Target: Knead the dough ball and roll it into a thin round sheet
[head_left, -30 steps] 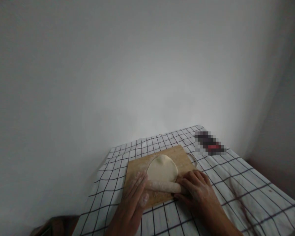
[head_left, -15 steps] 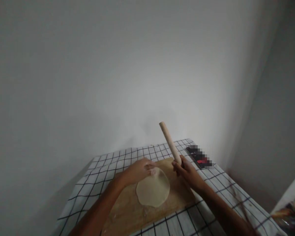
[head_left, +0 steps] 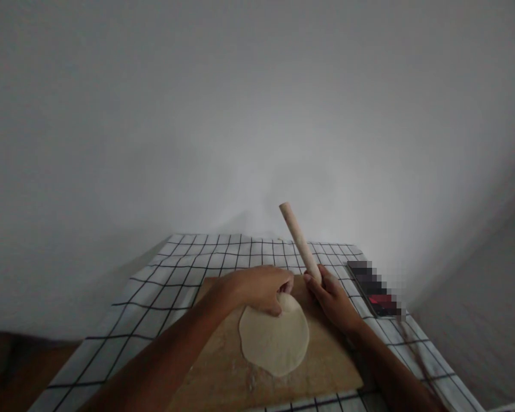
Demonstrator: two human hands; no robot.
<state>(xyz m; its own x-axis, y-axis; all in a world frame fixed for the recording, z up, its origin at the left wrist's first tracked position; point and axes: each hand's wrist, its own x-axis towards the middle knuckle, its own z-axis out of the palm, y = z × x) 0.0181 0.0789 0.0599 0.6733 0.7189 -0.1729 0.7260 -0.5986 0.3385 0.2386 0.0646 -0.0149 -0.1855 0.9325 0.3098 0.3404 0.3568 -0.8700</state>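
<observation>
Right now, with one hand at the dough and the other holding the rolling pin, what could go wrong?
The flat dough might stretch or tear at its far edge, where the left hand is.

The rolling pin is gripped only near its lower end by the right hand, its other end up in the air, so it could tip or slip and perhaps fall onto the board.

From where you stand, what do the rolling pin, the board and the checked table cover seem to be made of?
Rolling pin: probably wood, matte, judging by its pale beige tone and lack of shine.
Board: likely wood or bamboo, dull, by its warm tan colour under pale smudges.
Table cover: soft sheet, cloth or thin plastic; its grid lines ripple, but I cannot tell which.
</observation>
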